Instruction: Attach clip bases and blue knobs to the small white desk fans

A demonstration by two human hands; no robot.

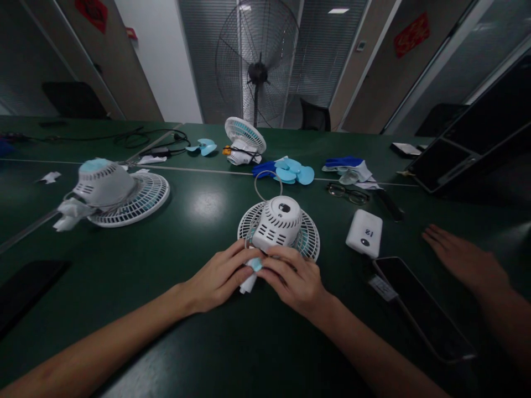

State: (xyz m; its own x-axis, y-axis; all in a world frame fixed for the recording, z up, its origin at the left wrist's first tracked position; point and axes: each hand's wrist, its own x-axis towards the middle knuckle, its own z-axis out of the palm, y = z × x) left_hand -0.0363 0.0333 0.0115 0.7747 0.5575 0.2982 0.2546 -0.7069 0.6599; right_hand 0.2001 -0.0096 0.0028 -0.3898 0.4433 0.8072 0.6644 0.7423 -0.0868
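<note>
A small white fan (279,221) lies grille-down on the table in front of me, its vented motor housing facing up and a thin white cord looping behind it. At its near side, a white and light-blue clip-like piece (249,283) sits between my hands. My left hand (219,276) pinches this piece from the left with thumb and fingers. From the right, my right hand (296,279) closes its thumb and fingers on the same piece, its knuckles close to the fan housing. Fingers hide part of the piece and where it meets the fan.
A second white fan (105,188) lies at left, a third (244,141) at the back. Blue fan blades (293,171), gloves (348,168) and glasses (347,193) lie beyond. A power bank (365,233) and phone (423,309) are at right, near another person's hand (464,257).
</note>
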